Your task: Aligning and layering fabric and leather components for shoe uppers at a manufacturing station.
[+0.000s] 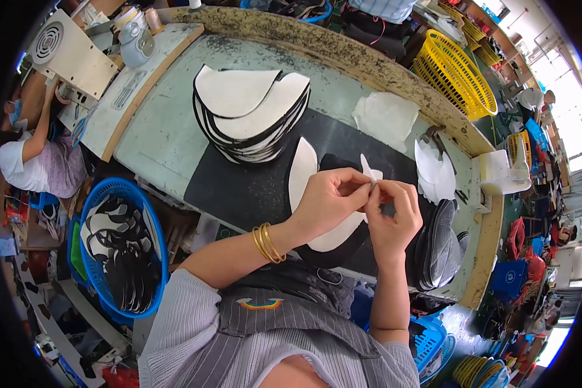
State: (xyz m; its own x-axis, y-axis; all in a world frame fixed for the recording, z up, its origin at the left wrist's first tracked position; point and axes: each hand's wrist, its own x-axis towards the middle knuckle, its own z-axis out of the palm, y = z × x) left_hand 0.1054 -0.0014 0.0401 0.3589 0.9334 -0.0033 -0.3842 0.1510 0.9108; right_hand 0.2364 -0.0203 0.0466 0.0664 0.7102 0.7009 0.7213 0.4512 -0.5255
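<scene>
In front of my chest, both hands meet over the table. My left hand and my right hand pinch a thin white piece between thumbs and fingertips; its pointed end sticks up above them. Beneath my hands lies a curved white piece with a black border, partly hidden by my left hand and wrist. Farther off and to the left stands a stack of similar curved white pieces with black edges. Thin white cut pieces lie right of my hands.
A dark mat covers part of the green table. Grey curved pieces are stacked at the right, below a white sheet. A blue basket of pieces stands left; a co-worker sits at a machine.
</scene>
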